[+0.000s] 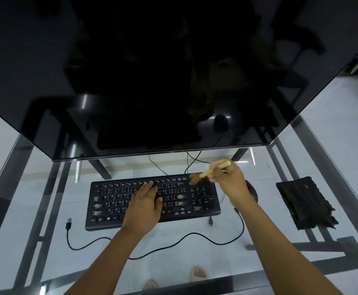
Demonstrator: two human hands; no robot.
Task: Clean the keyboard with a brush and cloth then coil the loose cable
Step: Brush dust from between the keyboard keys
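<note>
A black keyboard (114, 201) lies flat on the glass desk (290, 158), with pale dusty smudges on several keys. My left hand (146, 207) rests palm down on its middle keys, fingers spread. My right hand (230, 182) grips a wooden-handled brush (207, 171), whose blurred bristles touch the keyboard's upper right corner. A dark folded cloth (303, 203) lies on the glass to the right. A loose black USB cable (186, 236) snakes across the desk in front of the keyboard, one plug at the left (69, 222).
A large dark monitor (152, 71) overhangs the back of the desk just behind the keyboard. Thin wires (191, 159) run from behind the keyboard under the screen. The desk's metal frame and my sandalled feet (198, 273) show through the glass.
</note>
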